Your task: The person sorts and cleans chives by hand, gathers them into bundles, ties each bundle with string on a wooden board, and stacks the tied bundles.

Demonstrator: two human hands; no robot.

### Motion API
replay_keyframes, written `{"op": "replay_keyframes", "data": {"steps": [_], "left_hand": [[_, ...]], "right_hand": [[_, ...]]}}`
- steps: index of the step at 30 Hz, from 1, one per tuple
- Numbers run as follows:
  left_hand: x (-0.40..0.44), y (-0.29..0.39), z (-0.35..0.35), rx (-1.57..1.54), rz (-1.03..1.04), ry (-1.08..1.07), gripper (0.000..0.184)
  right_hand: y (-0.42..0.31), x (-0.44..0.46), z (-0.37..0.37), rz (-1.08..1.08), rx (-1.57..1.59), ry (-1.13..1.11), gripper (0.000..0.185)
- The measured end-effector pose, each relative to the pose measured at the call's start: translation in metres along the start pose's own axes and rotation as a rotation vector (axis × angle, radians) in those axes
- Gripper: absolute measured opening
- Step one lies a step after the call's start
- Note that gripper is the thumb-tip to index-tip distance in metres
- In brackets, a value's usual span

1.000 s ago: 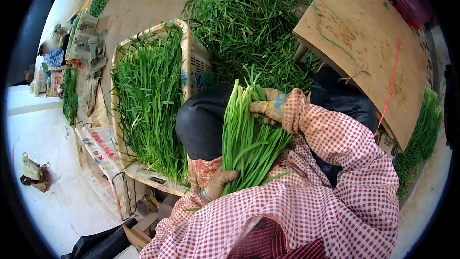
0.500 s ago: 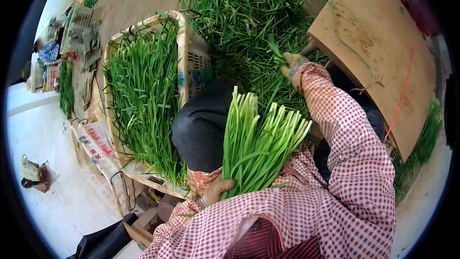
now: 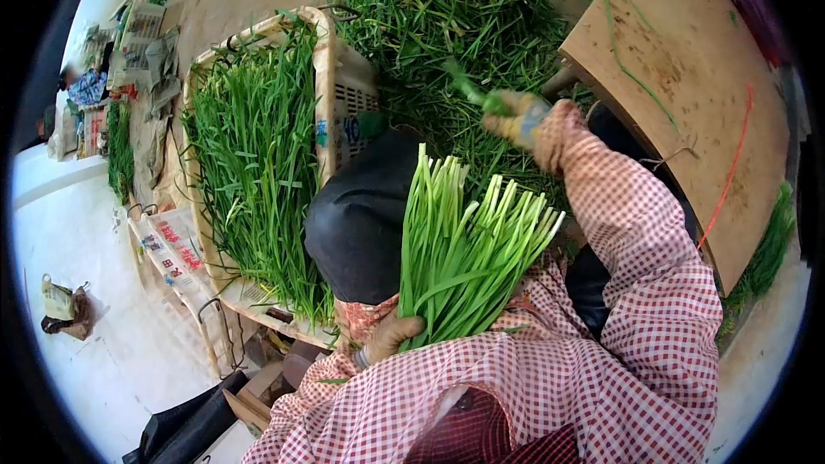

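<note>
A thick bunch of garlic chives (image 3: 468, 249) rests against my lap, its pale cut ends pointing up and away from me. My gloved left hand (image 3: 391, 337) is closed around its lower left side. Out over the heap of loose green leaves (image 3: 455, 26), my gloved right hand (image 3: 514, 116) grips a small tuft of green leaves (image 3: 468, 86), which is blurred by motion. The right hand's fingers are curled and partly smeared.
A cream plastic crate (image 3: 325, 77) packed with upright chives (image 3: 258, 146) stands to my left. At right is a tilted brown board (image 3: 679, 60) with a red string (image 3: 730, 167). More greens (image 3: 765, 241) lie beyond the board. Another person (image 3: 86, 86) is far left.
My right hand has turned and shifted slightly, and the tuft in it has swung leftward. My left hand still holds the bunch in nearly the same place.
</note>
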State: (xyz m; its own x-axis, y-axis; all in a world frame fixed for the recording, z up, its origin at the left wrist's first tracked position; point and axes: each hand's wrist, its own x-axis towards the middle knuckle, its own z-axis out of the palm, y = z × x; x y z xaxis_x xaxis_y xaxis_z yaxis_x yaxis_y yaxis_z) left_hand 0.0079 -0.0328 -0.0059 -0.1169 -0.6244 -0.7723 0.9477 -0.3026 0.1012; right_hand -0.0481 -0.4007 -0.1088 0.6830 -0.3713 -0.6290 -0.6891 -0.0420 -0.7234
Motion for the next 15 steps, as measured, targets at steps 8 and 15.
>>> {"op": "replay_keyframes", "data": {"steps": [8, 15], "left_hand": [[0.008, 0.001, 0.013, 0.089, 0.069, -0.096, 0.078], [0.004, -0.017, -0.04, 0.191, 0.16, -0.096, 0.073]], "right_hand": [[-0.06, -0.083, -0.008, -0.452, -0.433, -0.508, 0.059], [-0.03, -0.032, 0.032, -0.456, -0.665, -0.442, 0.042]]}}
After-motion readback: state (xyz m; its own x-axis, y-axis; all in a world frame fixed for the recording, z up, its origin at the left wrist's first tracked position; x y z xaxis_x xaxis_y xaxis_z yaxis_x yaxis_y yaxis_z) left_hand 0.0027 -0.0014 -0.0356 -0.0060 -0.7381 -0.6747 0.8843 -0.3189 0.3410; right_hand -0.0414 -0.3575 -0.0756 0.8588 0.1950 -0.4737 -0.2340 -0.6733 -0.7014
